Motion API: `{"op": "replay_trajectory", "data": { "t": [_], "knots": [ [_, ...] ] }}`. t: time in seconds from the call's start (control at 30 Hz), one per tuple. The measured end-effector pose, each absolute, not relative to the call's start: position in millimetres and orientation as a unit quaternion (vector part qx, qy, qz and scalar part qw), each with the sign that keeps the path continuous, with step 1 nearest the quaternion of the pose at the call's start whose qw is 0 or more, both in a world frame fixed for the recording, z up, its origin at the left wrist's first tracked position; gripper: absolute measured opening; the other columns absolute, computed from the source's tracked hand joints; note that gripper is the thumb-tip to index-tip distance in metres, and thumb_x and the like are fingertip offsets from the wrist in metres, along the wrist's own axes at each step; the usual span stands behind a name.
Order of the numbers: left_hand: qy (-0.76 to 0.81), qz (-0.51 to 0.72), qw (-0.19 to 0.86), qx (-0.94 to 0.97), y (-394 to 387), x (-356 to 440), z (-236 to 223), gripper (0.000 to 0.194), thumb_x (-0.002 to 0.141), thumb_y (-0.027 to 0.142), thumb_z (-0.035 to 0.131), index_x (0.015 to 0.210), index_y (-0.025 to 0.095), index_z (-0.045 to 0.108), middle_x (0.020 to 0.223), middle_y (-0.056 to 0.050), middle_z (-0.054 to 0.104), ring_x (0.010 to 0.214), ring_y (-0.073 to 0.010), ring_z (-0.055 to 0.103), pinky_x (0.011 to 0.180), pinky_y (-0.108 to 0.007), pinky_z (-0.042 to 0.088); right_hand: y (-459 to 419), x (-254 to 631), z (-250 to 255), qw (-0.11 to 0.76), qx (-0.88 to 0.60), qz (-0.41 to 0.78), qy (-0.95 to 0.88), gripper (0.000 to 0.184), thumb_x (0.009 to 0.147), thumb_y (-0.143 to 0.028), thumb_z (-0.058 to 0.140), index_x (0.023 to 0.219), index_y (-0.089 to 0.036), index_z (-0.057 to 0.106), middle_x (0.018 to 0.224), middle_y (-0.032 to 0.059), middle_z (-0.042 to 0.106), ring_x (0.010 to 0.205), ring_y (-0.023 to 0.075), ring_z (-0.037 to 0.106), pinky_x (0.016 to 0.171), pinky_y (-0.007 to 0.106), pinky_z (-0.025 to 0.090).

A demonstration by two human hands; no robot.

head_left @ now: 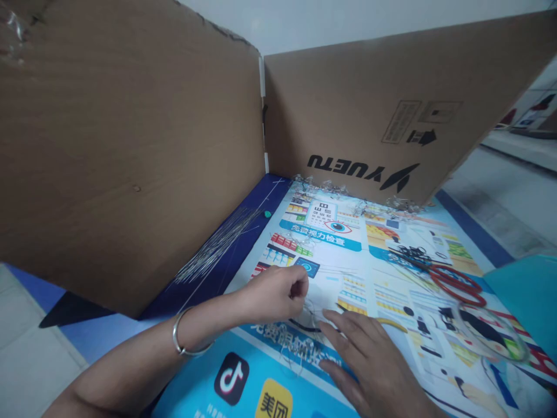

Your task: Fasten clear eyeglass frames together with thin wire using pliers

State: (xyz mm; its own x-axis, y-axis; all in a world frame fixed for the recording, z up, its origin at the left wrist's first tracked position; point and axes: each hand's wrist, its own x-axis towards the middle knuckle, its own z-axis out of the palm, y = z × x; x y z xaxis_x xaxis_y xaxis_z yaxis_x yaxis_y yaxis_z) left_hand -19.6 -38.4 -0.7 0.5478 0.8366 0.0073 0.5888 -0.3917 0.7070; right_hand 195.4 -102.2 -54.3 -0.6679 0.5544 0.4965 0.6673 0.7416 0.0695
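My left hand (278, 293), with a metal bangle (176, 334) on the wrist, is curled closed above the printed sheet (322, 270). Whatever its fingers may hold is hidden. Thin clear and dark strands (310, 316) lie or hang just below it; how they join is unclear. My right hand (369, 360) reaches in low on the right, palm down, its fingers apart and holding nothing I can see. Beyond its knuckles a tool with a yellow handle (394, 325) shows in part. A small cluster of clear, wiry bits (300, 348) lies between the hands.
Cardboard panels (130, 145) stand at the left and back. Thin straight wires (217, 244) lie in a bundle along the left panel. Clear wiry pieces (331, 187) line the back. Red-handled scissors (456, 284), black loops (413, 253) and a clear ring (520, 348) lie right.
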Motion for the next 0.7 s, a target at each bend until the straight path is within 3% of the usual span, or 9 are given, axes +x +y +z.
{"op": "replay_trajectory", "data": {
  "t": [0.33,0.5,0.7],
  "knots": [
    [0.415,0.174,0.323,0.832,-41.3,-19.7,-2.0,0.01,0.07,0.009,0.048,0.074,0.017,0.05,0.066,0.004,0.055,0.059,-0.0085,0.048,0.052,-0.018,0.032,-104.5,207.5,-75.0,0.26,-0.417,-0.068,-0.868,0.032,0.088,-0.038,0.051,0.112,-0.018,0.058,0.102,0.0088,0.066,0.095,0.0238,0.061,0.081,0.038,0.05],
    [0.393,0.17,0.297,0.853,-42.2,-19.0,-0.6,0.011,0.07,0.008,0.049,0.074,0.017,0.051,0.071,0.003,0.056,0.066,-0.0102,0.051,0.059,-0.02,0.035,-105.4,205.1,-74.7,0.234,-0.474,0.026,-0.848,0.033,0.09,-0.036,0.044,0.114,-0.017,0.055,0.1,0.0103,0.067,0.087,0.0223,0.065,0.067,0.032,0.054],
    [0.366,0.147,0.291,0.872,-44.9,-16.9,3.9,0.01,0.073,0.009,0.048,0.077,0.018,0.051,0.077,0.001,0.058,0.075,-0.0126,0.052,0.069,-0.023,0.036,-104.5,201.6,-75.2,0.197,-0.528,0.154,-0.811,0.035,0.085,-0.031,0.047,0.118,-0.021,0.052,0.082,0.0024,0.067,0.065,0.0166,0.064,0.051,0.025,0.049]
  ]
}}
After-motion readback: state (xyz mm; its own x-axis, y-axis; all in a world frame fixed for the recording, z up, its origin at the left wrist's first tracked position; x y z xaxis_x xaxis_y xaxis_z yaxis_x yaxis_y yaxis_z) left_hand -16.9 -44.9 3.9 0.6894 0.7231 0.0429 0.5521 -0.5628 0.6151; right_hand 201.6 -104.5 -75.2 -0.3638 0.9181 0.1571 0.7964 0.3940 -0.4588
